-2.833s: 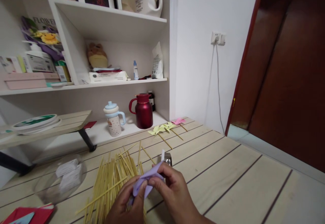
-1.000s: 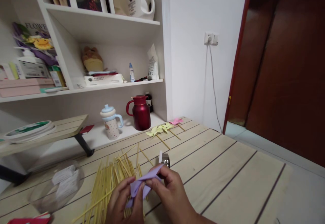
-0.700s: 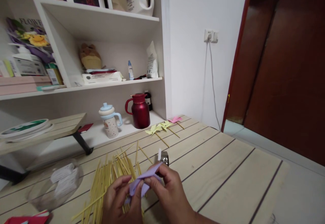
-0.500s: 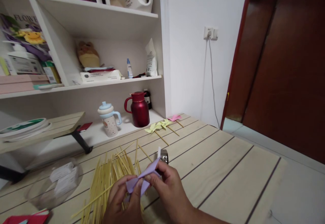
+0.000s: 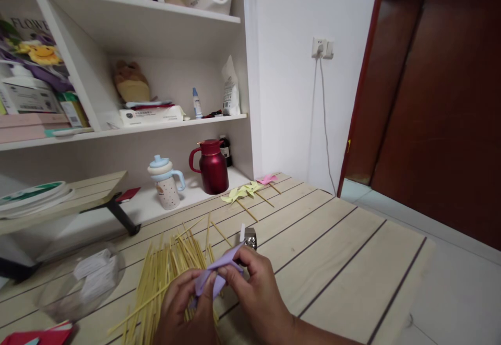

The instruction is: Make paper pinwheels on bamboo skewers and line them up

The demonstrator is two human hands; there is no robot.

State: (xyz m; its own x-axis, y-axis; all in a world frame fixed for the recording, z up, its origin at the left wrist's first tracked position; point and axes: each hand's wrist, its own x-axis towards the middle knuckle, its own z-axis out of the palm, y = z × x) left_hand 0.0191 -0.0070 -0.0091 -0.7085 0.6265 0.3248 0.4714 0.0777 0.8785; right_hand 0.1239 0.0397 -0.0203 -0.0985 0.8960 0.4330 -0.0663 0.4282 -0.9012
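A folded piece of purple paper [image 5: 220,263], shaped like a partly formed pinwheel, is pinched between both hands above the table's near edge. My left hand [image 5: 187,303] grips its lower left part with thumb and fingers. On the other side, my right hand [image 5: 252,287] is closed on the upper right fold, thumb pressed near the paper's centre. Beneath and left of the hands lies a loose bundle of thin yellow sticks [image 5: 168,261]. Just beyond my right hand sits a small dark metallic object [image 5: 250,237] with a white strip [image 5: 242,232] beside it.
Two yellow-green paper pinwheels [image 5: 241,192] and a pink one [image 5: 267,179], on sticks, lie at the slatted table's [image 5: 332,261] back edge. A red jug [image 5: 213,170] and a cup [image 5: 166,186] stand behind. At left are a clear container [image 5: 84,287] and red paper [image 5: 43,336].
The purple paper's left flap is folded in more under my left fingers. Both hands keep their hold, and the whole view has shifted slightly.
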